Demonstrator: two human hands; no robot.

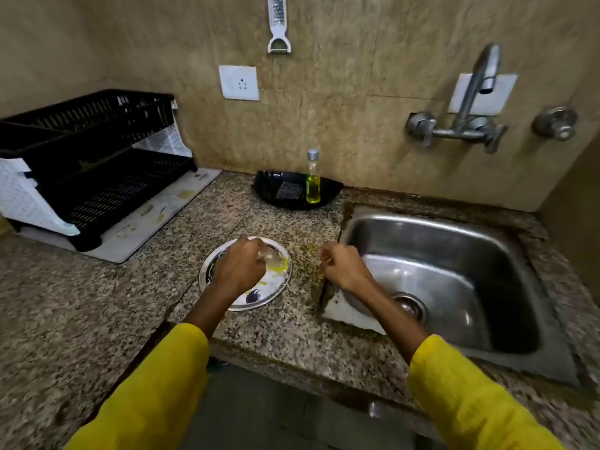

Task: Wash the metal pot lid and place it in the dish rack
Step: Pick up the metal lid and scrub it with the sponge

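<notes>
A round metal pot lid (271, 287) lies flat on the granite counter just left of the sink, smeared with yellow-green residue. My left hand (240, 267) hovers over the lid's middle with fingers curled; whether it grips the lid's knob is hidden. My right hand (341, 267) is loosely closed above the counter between the lid and the sink, holding nothing I can see. The black two-tier dish rack (97, 164) with white side panels stands at the far left on a mat.
The steel sink (454, 274) is on the right, with a wall tap (467, 108) above it. A black tray (292, 190) against the wall holds a scrub sponge (289, 190) and a bottle of yellow liquid (313, 180). A grater (278, 24) hangs on the wall.
</notes>
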